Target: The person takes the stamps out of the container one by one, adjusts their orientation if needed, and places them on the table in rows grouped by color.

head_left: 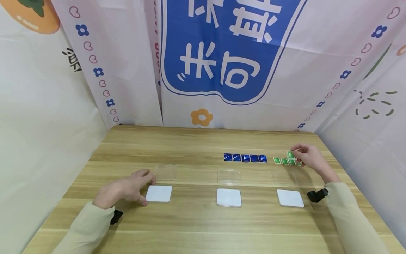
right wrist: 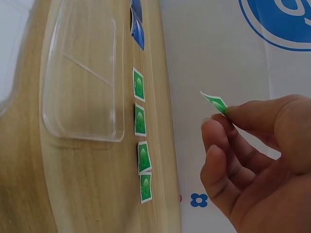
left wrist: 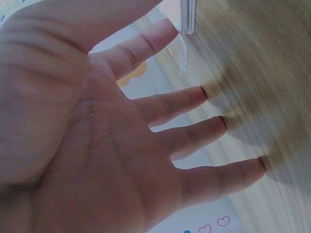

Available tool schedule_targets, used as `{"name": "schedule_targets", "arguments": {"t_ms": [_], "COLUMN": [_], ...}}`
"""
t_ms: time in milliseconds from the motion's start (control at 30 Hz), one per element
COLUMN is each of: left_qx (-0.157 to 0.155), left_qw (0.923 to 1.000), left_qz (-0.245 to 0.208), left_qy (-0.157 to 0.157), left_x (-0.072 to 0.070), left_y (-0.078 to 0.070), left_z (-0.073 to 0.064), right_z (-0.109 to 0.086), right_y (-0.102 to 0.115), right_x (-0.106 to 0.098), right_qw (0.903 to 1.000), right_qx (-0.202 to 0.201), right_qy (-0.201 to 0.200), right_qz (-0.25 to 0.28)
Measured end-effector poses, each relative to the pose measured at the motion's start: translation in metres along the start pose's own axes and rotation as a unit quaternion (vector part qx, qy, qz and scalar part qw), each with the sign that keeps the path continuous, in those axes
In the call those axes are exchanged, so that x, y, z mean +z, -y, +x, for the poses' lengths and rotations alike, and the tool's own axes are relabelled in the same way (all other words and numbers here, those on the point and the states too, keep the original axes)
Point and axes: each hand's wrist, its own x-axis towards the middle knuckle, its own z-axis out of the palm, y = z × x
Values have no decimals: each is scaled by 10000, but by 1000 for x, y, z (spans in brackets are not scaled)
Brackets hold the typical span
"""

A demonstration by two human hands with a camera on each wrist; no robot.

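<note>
In the head view my right hand (head_left: 310, 158) is over the right back of the table, pinching a small green stamp (right wrist: 216, 102) between thumb and fingers. The stamp is lifted, tilted in the right wrist view. Below it a row of several green stamps (right wrist: 140, 120) lies flat on the wood, partly covered by the hand in the head view. My left hand (head_left: 131, 187) rests at the left with fingers spread and fingertips down on the tabletop. Its thumb and index finger are beside a white flat rectangular case (head_left: 159, 193), and nothing is in its palm.
Several blue stamps (head_left: 245, 158) form a row left of the green ones. Two more white cases, one middle (head_left: 229, 197) and one right (head_left: 290, 198), lie nearer the front. Behind the cases are clear plastic lids (head_left: 229, 177). A printed cloth (head_left: 133, 63) hangs around the table.
</note>
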Motion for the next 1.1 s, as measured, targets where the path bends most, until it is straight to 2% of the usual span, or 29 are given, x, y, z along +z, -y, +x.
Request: {"name": "schedule_targets", "arguments": {"t_ms": [167,500,933,1100], "left_qx": [17,2,-5,-8], "left_qw": [10000,10000,10000,10000], "left_qz": [-14,-3,3,-61], "left_qy": [-52,-25,-55,-23], "left_x": [0,0,0,-1], "left_y": [1,0,-3,-4], "left_z": [0,-1,-2,-2], "right_z": [3,10,14,13], "right_y": [-4,-19,-38,-45], "right_x": [-3,-9,-15,-21], "right_qw": [9999,9994,9990,9985], "right_qx": [-22,207,388,448], "right_qy": [51,174,169,299], "right_qz": [140,226,109,72]}}
